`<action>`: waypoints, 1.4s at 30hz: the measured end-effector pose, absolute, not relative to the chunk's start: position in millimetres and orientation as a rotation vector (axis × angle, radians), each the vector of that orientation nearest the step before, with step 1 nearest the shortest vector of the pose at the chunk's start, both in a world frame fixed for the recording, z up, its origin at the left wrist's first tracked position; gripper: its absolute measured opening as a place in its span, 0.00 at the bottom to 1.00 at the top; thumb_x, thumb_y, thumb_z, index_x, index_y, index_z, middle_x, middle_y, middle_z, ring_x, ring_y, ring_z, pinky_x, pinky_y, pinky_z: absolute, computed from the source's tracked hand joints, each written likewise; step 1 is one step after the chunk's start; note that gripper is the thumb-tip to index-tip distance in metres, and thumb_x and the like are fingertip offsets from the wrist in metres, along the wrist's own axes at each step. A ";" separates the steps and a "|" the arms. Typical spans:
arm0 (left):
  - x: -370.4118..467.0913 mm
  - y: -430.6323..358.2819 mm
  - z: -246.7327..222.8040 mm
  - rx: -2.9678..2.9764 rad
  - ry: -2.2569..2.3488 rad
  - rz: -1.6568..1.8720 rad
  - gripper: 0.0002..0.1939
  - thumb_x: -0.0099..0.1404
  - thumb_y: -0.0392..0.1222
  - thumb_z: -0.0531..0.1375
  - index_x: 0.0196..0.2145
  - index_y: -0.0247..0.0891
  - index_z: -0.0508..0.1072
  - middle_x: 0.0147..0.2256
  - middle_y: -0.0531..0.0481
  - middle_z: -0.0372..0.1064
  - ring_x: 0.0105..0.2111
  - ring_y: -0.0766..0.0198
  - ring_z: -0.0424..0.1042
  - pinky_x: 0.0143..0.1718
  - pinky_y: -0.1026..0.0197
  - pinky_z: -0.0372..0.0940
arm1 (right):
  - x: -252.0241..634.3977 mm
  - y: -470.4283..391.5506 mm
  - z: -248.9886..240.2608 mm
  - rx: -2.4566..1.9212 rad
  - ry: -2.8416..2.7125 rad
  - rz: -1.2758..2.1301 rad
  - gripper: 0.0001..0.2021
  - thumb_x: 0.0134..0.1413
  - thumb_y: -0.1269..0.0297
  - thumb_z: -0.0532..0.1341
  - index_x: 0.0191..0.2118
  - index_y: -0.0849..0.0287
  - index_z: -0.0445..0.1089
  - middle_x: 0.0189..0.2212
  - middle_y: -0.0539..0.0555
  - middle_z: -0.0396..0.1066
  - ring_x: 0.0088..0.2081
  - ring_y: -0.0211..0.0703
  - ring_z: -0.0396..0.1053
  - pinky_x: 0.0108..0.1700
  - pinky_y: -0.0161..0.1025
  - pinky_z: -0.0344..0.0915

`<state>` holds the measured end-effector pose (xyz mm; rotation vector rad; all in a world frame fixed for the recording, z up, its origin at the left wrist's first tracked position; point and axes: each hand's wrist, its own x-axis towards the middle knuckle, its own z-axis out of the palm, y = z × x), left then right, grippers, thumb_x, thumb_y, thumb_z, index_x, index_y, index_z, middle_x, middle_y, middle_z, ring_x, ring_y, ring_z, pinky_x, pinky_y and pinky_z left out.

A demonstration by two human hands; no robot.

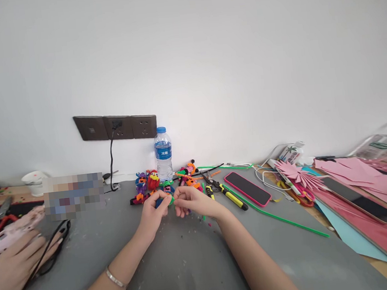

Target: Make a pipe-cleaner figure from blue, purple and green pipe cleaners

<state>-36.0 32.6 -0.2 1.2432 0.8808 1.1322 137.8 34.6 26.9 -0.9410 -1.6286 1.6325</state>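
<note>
Over the grey table my left hand [156,210] pinches a small green fuzzy piece [171,201], probably pipe cleaner, between thumb and fingertips. My right hand [191,201] meets it from the other side with thumb and forefinger closed. Whether those fingertips also grip the green piece is hard to see. Something dark blue shows under the left fingers. Just behind both hands lie small colourful fuzzy figures: a red and yellow one [153,180], a purple one [141,183] and an orange one [190,181]. A green and blue figure [167,187] is partly hidden by my hands.
A water bottle [163,155] stands against the wall. On the right are yellow-black pliers [231,197], a pink-cased phone [248,188], a long green pipe cleaner [284,220] and pink paper [351,172]. Another person's hand [22,260] rests at left by a black cable [56,238].
</note>
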 end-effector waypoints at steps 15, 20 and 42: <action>-32.3 27.7 12.6 0.965 0.854 1.207 0.18 0.52 0.51 0.68 0.21 0.37 0.68 0.19 0.59 0.57 0.20 0.72 0.55 0.22 0.68 0.53 | 126.2 35.1 18.1 -0.717 -1.162 1.964 0.18 0.47 0.55 0.70 0.30 0.61 0.62 0.27 0.54 0.77 0.30 0.35 0.76 0.34 0.30 0.69; -30.9 26.9 12.0 0.973 0.820 1.221 0.18 0.52 0.51 0.69 0.20 0.36 0.68 0.18 0.59 0.56 0.19 0.73 0.52 0.22 0.69 0.51 | 127.5 36.1 18.8 -0.777 -1.196 1.903 0.16 0.45 0.58 0.72 0.30 0.63 0.67 0.25 0.50 0.75 0.25 0.29 0.70 0.29 0.26 0.65; -33.3 32.7 -0.4 1.083 0.938 1.172 0.15 0.55 0.53 0.66 0.32 0.38 0.73 0.19 0.60 0.56 0.18 0.73 0.52 0.21 0.66 0.48 | 126.9 41.6 22.3 -0.821 -0.949 1.695 0.18 0.39 0.56 0.74 0.26 0.60 0.66 0.20 0.46 0.71 0.20 0.29 0.65 0.26 0.29 0.61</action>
